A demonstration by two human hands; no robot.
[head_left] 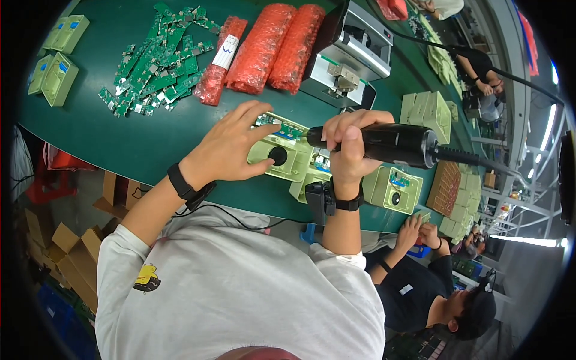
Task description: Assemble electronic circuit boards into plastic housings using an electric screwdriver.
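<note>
My right hand (pixel 351 144) is wrapped round a black electric screwdriver (pixel 399 145), whose cord runs off to the right. The tool lies almost level, its front end at the right edge of a pale green plastic housing (pixel 294 170); the bit's tip cannot be made out. A green circuit board (pixel 289 130) sits along the housing's far side, and a round black part (pixel 278 156) is in its nearer half. My left hand (pixel 231 144) holds the housing from the left, with a finger over the board and the thumb by the black part. Another housing (pixel 306 189) is partly hidden below the first.
Loose circuit boards (pixel 159 66) are heaped at the far left. Red bubble-wrap rolls (pixel 261 48) and a silver-black machine (pixel 345 60) stand behind my hands. More housings (pixel 393 189) lie at right, near a co-worker's hands (pixel 420 231). Open cartons (pixel 75 258) stand below left.
</note>
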